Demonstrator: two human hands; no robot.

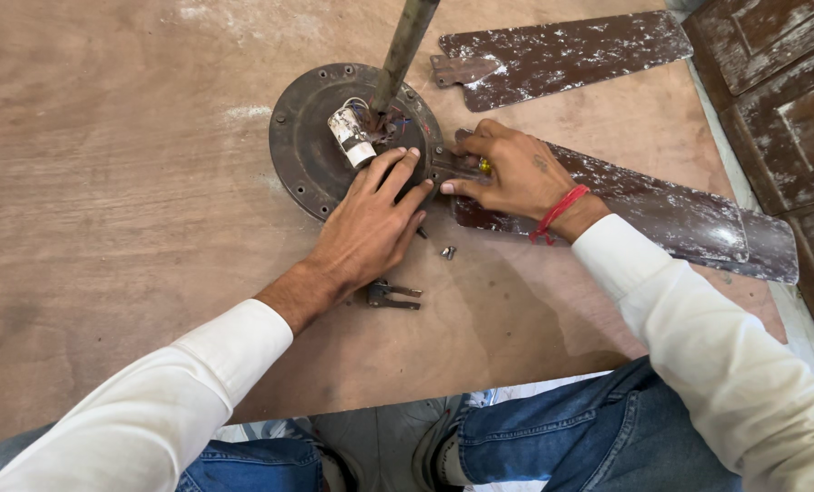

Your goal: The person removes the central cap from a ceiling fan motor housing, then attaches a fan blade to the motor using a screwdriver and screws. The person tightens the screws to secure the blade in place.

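Observation:
A round, rusty ceiling fan motor [311,141] lies on a wooden board, with a white capacitor [350,137] and wires by its grey down rod [405,46]. My left hand [370,223] rests flat on the motor's near rim, fingers spread. My right hand [512,173], with a ring and a red wrist thread, presses the metal bracket of a worn brown fan blade [662,210] against the motor's edge. A small screw [448,252] and a dark metal tool [391,295] lie just below my hands.
A second worn blade [562,55] lies at the far side of the board [106,182]. Dark carved wooden panels [781,82] stand at the right. My knees in blue jeans [553,437] are at the board's near edge.

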